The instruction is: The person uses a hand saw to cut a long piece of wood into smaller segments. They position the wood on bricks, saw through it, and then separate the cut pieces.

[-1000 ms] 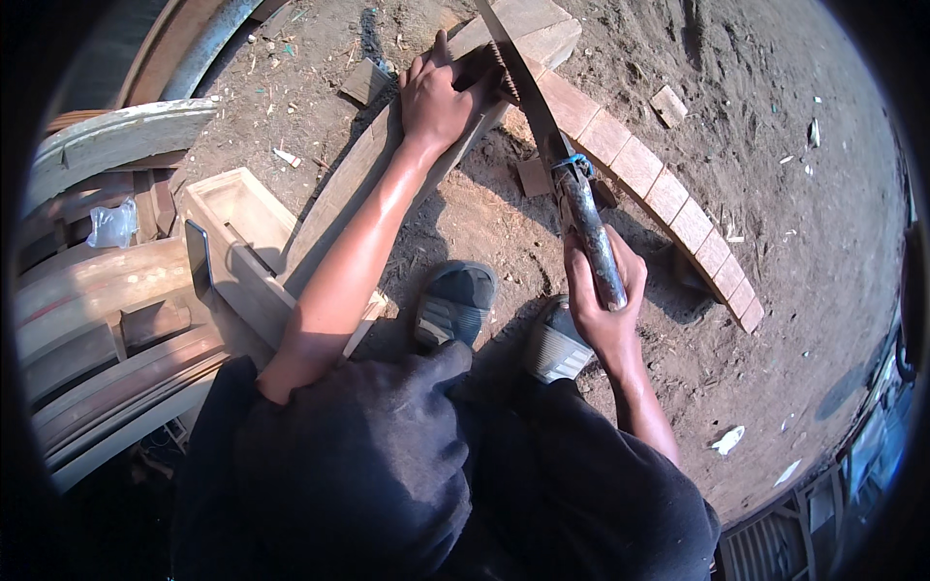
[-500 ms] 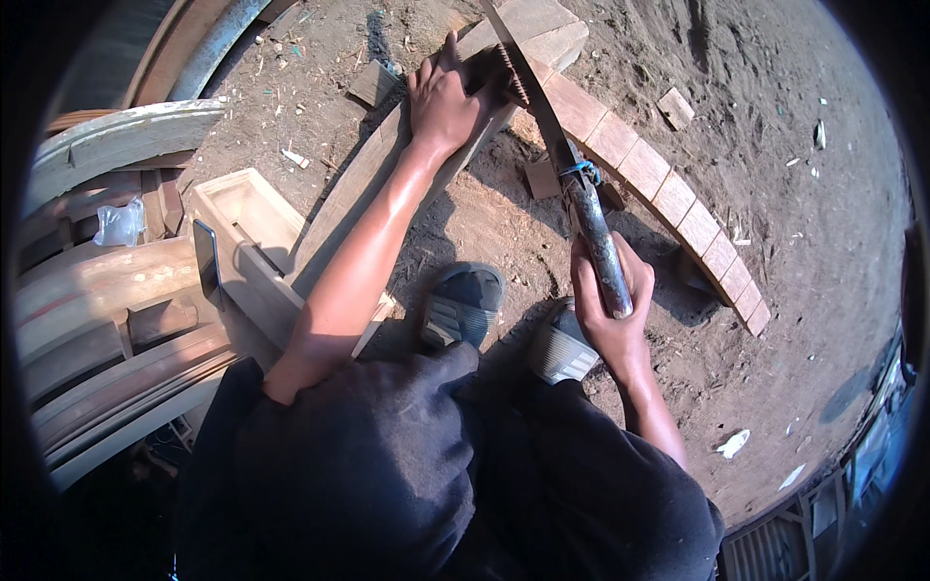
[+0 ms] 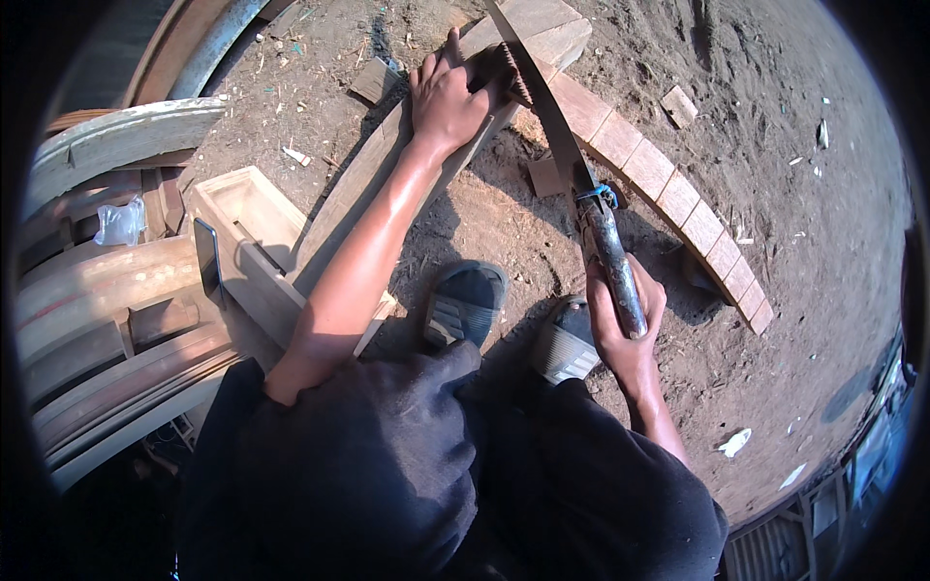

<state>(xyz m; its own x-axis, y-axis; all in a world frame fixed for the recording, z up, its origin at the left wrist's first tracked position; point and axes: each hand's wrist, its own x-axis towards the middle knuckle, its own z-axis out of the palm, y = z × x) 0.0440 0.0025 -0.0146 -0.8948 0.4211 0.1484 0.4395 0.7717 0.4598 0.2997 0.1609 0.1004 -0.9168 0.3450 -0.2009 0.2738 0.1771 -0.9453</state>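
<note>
My right hand (image 3: pixel 625 315) is closed round the worn handle (image 3: pixel 612 257) of a saw, tied with blue material. Its dark blade (image 3: pixel 552 111) runs diagonally up across wood near the top centre, beside a curved wooden strip (image 3: pixel 659 174) divided crosswise into several segments. My left hand (image 3: pixel 448 111) grips the wood just left of the blade, its fingers bent over it and the index finger reaching forward. Beneath that hand a weathered beam (image 3: pixel 339 218) runs toward me, with a pale block (image 3: pixel 523 24) at its far end. Whether the teeth touch the wood I cannot tell.
An open wooden box (image 3: pixel 232 198) with a phone (image 3: pixel 208 257) against it stands at left, beside stacked curved timbers (image 3: pixel 107 271) and a plastic bag (image 3: pixel 119 223). Small offcuts (image 3: pixel 678 107) lie on sandy ground (image 3: pixel 794 290). My two sandalled feet (image 3: pixel 465 300) are below the wood.
The saw and my right hand have moved right and down, back toward me. My left hand and the wood appear slightly further right in view, with the grip unchanged.
</note>
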